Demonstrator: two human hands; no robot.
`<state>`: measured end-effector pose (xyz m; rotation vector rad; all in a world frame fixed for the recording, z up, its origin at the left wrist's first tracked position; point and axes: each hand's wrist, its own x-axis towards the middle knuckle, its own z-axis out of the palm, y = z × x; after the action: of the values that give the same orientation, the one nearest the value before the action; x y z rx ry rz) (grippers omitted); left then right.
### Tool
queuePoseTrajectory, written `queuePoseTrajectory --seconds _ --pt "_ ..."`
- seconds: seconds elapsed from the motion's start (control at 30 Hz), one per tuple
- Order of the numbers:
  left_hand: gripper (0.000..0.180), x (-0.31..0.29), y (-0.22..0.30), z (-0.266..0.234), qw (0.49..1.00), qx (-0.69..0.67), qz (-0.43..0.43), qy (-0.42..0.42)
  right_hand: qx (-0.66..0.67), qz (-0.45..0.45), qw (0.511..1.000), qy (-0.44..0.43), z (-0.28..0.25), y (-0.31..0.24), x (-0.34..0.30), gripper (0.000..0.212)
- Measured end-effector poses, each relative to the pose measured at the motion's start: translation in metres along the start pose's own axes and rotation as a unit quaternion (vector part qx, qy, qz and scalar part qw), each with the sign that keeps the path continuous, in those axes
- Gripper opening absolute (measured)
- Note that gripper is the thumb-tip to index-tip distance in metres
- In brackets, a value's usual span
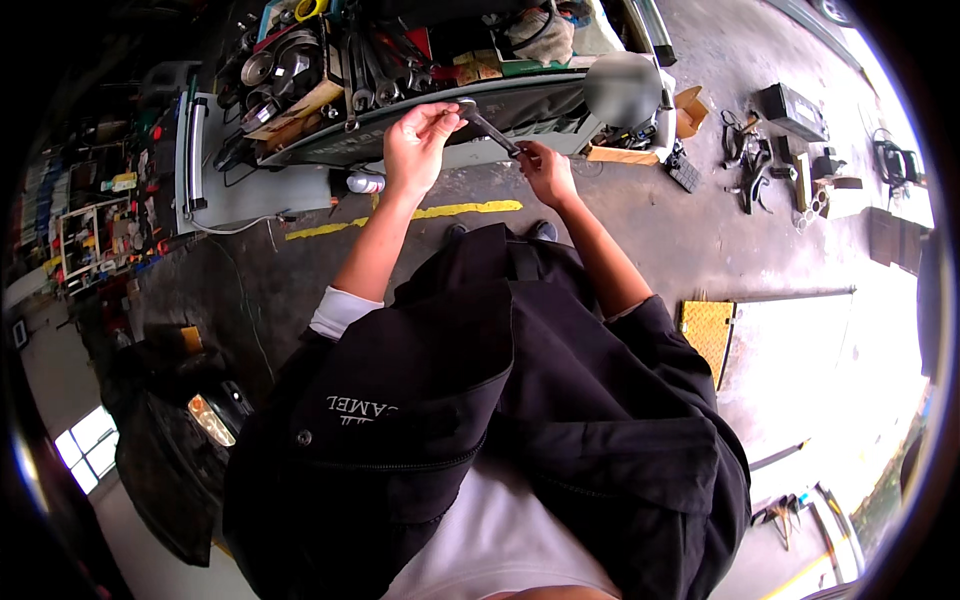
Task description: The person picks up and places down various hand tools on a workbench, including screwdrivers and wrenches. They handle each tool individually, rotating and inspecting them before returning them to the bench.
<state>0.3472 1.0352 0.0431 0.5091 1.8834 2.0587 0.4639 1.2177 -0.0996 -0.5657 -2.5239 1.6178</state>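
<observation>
We hold a wrench (pixel 488 127) out in front of the tool cart (pixel 420 120), just at its near edge. Our left hand (pixel 418 142) pinches the wrench's head end, our right hand (pixel 545 170) grips the handle end lower down. Both arms are stretched forward, wrists bent inward. We seem to be checking it; next calls for a firm one-handed hold.

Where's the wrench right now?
The wrench sits top centre of the head view, held between the left hand and right hand, just in front of the cluttered tool cart.
</observation>
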Motion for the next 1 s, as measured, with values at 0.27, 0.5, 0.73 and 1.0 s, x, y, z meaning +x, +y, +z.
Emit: queuePoseTrajectory --seconds 0.27,0.5,0.73,1.0 --pt "0.013 0.009 0.003 0.002 0.996 0.073 0.051 -0.007 -0.100 -0.135 0.982 0.084 0.009 -0.013 0.047 0.016" --pt "0.010 0.001 -0.001 0.014 0.976 0.195 0.094 -0.012 -0.204 -0.093 0.968 0.115 0.023 -0.005 0.066 0.019" --pt "0.011 0.004 -0.013 0.016 0.955 0.266 0.131 -0.014 -0.231 -0.117 0.959 0.111 0.029 0.007 0.069 0.016" --pt "0.009 0.014 -0.015 0.021 0.958 0.275 0.075 -0.025 -0.158 -0.090 0.979 0.088 0.030 0.002 0.050 0.018"
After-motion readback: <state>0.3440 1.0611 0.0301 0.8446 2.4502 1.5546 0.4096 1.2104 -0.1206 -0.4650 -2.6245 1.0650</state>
